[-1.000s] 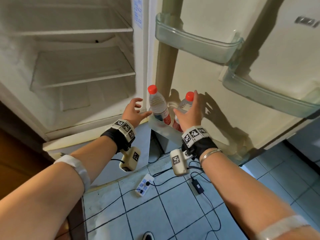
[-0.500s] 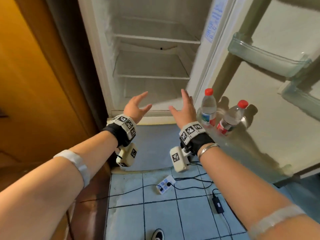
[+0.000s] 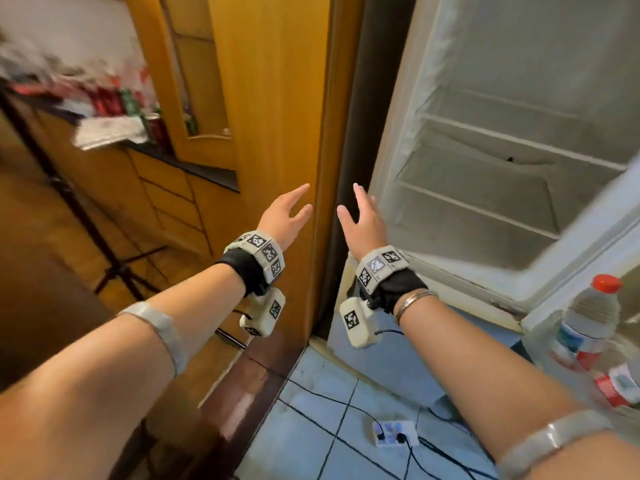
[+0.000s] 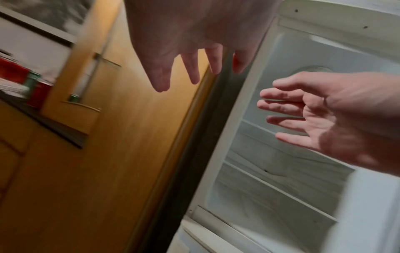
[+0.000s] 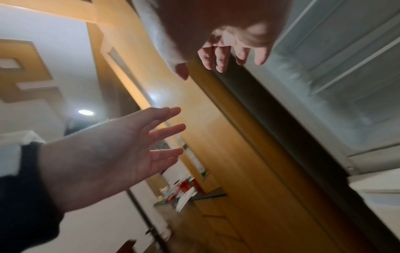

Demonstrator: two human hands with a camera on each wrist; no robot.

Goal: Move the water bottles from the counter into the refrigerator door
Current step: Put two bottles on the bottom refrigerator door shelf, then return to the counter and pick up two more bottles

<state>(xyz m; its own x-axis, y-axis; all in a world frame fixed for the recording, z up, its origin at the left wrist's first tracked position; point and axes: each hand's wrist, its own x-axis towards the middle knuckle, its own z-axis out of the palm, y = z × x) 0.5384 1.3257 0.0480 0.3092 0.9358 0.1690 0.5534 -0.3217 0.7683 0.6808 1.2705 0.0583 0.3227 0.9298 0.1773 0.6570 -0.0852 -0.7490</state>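
Head view: both the left hand [image 3: 284, 216] and right hand [image 3: 362, 220] are held out empty with fingers spread, two bottles [image 3: 588, 327] are already seated in the door, and the blurred tabletop [image 3: 194, 168] must likely be reached next.

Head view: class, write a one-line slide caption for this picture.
Both hands, left and right, open and empty between a wooden cabinet and the open fridge; two bottles in the door.
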